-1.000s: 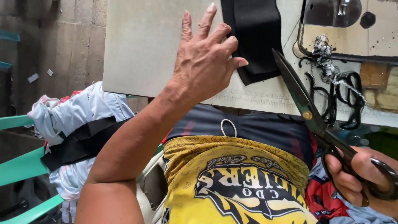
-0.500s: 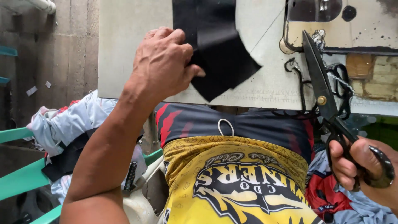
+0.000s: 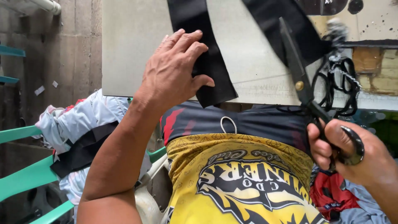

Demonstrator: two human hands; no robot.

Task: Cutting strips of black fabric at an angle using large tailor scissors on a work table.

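My left hand point(image 3: 174, 72) rests palm down on a black fabric strip point(image 3: 207, 62) that lies on a grey-white table top point(image 3: 128, 45), fingers spread over the strip's left edge near its lower end. My right hand point(image 3: 348, 153) grips the handles of large black scissors point(image 3: 298, 70), whose blades point up and away over a second black fabric piece point(image 3: 290, 25) at the upper right. The blades look closed or nearly closed.
A green plastic chair point(image 3: 25, 174) at the left carries a heap of light blue and black cloth point(image 3: 78, 128). Black cords point(image 3: 336, 79) hang off the table's right side. A concrete wall point(image 3: 62, 49) is behind. My yellow and black shirt point(image 3: 236, 178) fills the lower middle.
The black fabric has shifted and now shows as a long strip under my left hand. The scissors have tilted left, blades over the fabric at the upper right.
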